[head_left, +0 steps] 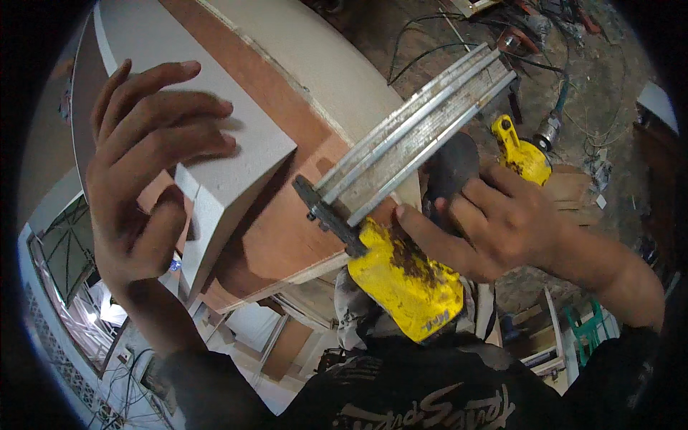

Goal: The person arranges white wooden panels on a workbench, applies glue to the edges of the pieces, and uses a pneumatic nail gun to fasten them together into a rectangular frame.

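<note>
My right hand (502, 222) is wrapped round the dark grip of a yellow air nail gun (408, 287). The gun's long silver magazine (423, 136) faces up and reaches toward the far right, with its dark nose end over the edge of a reddish-brown wooden panel (287, 229). My left hand (154, 136) is open, fingers apart and curved above a white angled board (251, 147). Its thumb hangs beside the board's near edge; whether it touches cannot be made out. The white board stands on the wooden panel.
An air hose fitting (548, 132) joins the gun's rear end. Beyond the panel curves a large pale surface (315, 50). Black cables (408, 43) and tools lie on the stained floor at the far right. A green plastic item (591, 330) stands near the right, beside wooden frames.
</note>
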